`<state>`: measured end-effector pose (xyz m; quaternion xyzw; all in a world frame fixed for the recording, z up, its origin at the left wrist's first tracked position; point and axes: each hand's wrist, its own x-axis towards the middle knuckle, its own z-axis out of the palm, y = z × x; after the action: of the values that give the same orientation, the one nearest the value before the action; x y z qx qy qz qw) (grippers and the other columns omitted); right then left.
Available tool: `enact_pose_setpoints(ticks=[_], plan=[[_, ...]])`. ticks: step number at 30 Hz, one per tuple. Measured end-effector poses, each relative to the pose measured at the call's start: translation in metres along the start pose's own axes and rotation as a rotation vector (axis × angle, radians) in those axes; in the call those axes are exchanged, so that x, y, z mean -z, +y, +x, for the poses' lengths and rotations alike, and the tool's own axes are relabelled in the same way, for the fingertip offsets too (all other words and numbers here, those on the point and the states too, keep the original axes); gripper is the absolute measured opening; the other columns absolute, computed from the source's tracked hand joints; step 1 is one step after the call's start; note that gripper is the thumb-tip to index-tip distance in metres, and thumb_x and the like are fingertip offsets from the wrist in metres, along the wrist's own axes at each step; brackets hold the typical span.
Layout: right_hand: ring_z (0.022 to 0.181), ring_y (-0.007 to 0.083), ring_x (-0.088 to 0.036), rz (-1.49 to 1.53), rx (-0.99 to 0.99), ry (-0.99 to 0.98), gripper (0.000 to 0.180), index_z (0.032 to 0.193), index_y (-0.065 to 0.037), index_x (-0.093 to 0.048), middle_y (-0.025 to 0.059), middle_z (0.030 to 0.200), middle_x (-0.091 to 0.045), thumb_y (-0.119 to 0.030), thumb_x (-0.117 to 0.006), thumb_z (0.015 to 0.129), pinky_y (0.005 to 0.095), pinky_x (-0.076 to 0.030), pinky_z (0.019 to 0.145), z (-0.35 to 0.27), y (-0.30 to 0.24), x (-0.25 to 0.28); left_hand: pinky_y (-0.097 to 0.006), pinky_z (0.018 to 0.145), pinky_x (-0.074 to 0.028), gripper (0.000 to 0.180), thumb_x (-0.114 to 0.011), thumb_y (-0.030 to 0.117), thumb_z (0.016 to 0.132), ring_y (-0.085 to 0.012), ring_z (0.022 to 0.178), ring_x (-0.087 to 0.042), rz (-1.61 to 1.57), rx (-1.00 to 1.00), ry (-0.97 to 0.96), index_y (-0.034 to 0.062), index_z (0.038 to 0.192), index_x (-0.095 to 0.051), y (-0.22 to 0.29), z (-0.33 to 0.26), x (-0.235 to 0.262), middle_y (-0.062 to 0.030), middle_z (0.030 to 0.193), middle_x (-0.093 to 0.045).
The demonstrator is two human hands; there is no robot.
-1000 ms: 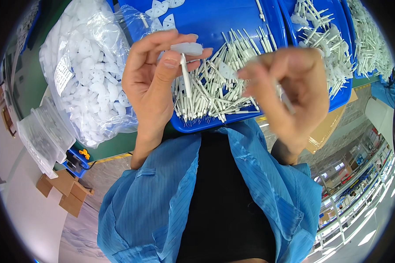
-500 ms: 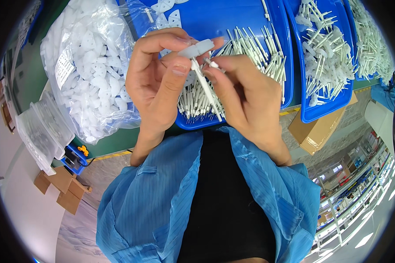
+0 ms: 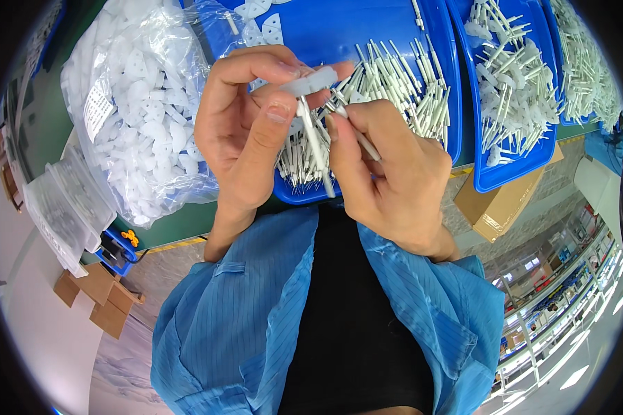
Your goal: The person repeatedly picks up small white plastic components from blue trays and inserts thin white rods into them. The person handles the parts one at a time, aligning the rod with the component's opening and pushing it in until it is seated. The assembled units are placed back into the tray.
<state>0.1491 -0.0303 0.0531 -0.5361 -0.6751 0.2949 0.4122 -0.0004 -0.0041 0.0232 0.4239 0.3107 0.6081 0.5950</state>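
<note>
My left hand [image 3: 239,138] pinches a translucent white plastic plate [image 3: 310,84] between thumb and fingers. From its underside a thin white rod [image 3: 315,149] hangs down, tilted slightly. Close by, my right hand [image 3: 398,173] is closed on a second white rod [image 3: 367,144], held between thumb and forefinger, its upper end near the plate. Whether that end touches the plate I cannot tell. Beneath both hands, many similar rods [image 3: 422,90] lie heaped in a blue tray [image 3: 353,24], with a few loose plates [image 3: 272,29] at its far left.
A clear bag [image 3: 145,117] full of white plates lies at left. To the right, another blue tray [image 3: 488,181] holds rods joined to plates, with more such pieces [image 3: 588,76] beyond it. A cardboard box [image 3: 509,207] stands below the table edge at right; clear plastic containers [image 3: 73,207] are at left.
My right hand has shifted slightly down and turned, so more of its rod shows. The rod under the plate now hangs more upright. My left hand has moved slightly left.
</note>
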Motion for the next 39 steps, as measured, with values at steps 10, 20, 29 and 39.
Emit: enact_pose_setpoints(ticks=[10, 20, 29, 39], plan=[[0.046, 0.0119, -0.058, 0.043, -0.112, -0.051, 0.011, 0.091, -0.002, -0.059, 0.0045, 0.062, -0.059, -0.003, -0.070, 0.087, 0.0261, -0.043, 0.041, 0.000, -0.008, 0.006, -0.036, 0.092, -0.056, 0.027, -0.065, -0.006, 0.086, -0.0240, 0.102, -0.065, 0.116, -0.130, -0.064, -0.0083, 0.110, -0.054, 0.001, -0.001, 0.005, -0.0211, 0.113, -0.056], [0.057, 0.0062, -0.056, 0.221, -0.086, -0.016, 0.024, 0.113, 0.000, -0.057, 0.0045, 0.074, -0.065, -0.003, -0.066, 0.091, 0.0207, -0.040, 0.049, 0.001, -0.003, 0.012, -0.029, 0.084, -0.060, 0.035, -0.069, -0.020, 0.076, -0.0240, 0.097, -0.070, 0.131, -0.160, -0.026, -0.0088, 0.106, -0.055, -0.004, 0.000, 0.005, -0.0248, 0.110, -0.063], [0.072, -0.0010, -0.051, 0.320, -0.310, -0.227, 0.034, 0.127, 0.002, -0.052, 0.0052, 0.100, -0.066, -0.001, -0.061, 0.095, 0.0133, -0.036, 0.057, 0.006, 0.012, 0.017, -0.030, 0.083, -0.061, 0.036, -0.075, -0.018, 0.073, -0.0261, 0.097, -0.071, 0.309, -0.295, -0.168, -0.0060, 0.101, -0.056, -0.004, 0.004, 0.022, -0.0259, 0.108, -0.066], [0.059, -0.0032, -0.042, 0.698, -0.466, -0.242, 0.017, 0.107, 0.001, -0.060, -0.0031, 0.076, -0.061, -0.013, -0.062, 0.098, 0.0169, -0.026, 0.047, 0.013, 0.010, 0.017, -0.035, 0.080, -0.062, 0.052, -0.077, -0.017, 0.072, -0.0303, 0.096, -0.072, 0.388, -0.313, -0.034, -0.0068, 0.114, -0.046, 0.004, -0.001, 0.010, -0.0279, 0.104, -0.067]])
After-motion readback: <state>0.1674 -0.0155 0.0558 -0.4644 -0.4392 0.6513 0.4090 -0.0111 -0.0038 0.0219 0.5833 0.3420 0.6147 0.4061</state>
